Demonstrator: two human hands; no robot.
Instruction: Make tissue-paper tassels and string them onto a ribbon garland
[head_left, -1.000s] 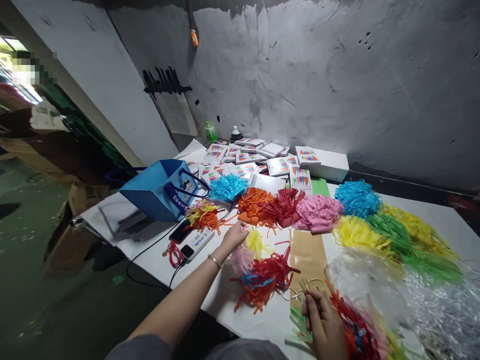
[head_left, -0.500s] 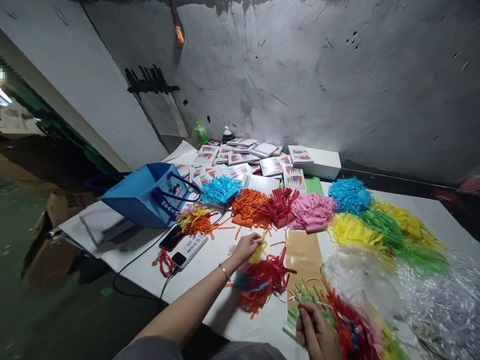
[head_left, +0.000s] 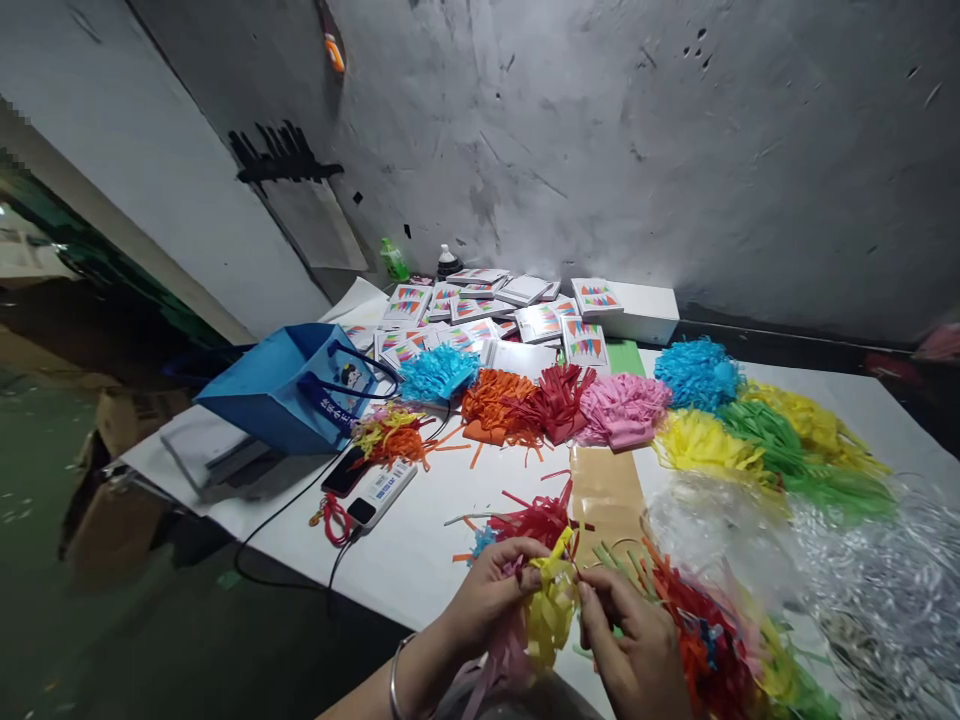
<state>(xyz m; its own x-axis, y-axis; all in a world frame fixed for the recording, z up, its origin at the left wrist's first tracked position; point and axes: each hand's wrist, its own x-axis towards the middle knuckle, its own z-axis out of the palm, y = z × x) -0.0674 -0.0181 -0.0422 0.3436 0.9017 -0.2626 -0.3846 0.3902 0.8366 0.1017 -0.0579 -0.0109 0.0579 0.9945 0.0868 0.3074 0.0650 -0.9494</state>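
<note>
My left hand (head_left: pixel 499 590) is closed around the upper part of a yellow paper tassel (head_left: pixel 551 610); pink tassel strips (head_left: pixel 506 655) hang below the same fingers. Close beside it on the right, my right hand (head_left: pixel 630 630) pinches a thin string (head_left: pixel 576 565) at the tassel's twisted top. The fingertips partly hide the string. Just beyond my hands lies a loose pile of red tassels (head_left: pixel 536 522) with blue and orange strips. A mixed bundle of red, pink, yellow and green tassels (head_left: pixel 697 620) lies by my right wrist.
Fringed bundles line the table, among them orange (head_left: pixel 491 405) and pink (head_left: pixel 624 408). A brown sheet (head_left: pixel 606 490) lies mid-table. Printed packs (head_left: pixel 540 322) are heaped behind. At left are a blue bag (head_left: pixel 262 390), phone (head_left: pixel 343 472) and power bank (head_left: pixel 384 492); clear plastic (head_left: pixel 885 580) lies right.
My left hand has drawn the yellow and pink tassels from over the red pile towards me. My right hand has moved up and left with the thin string to meet them.
</note>
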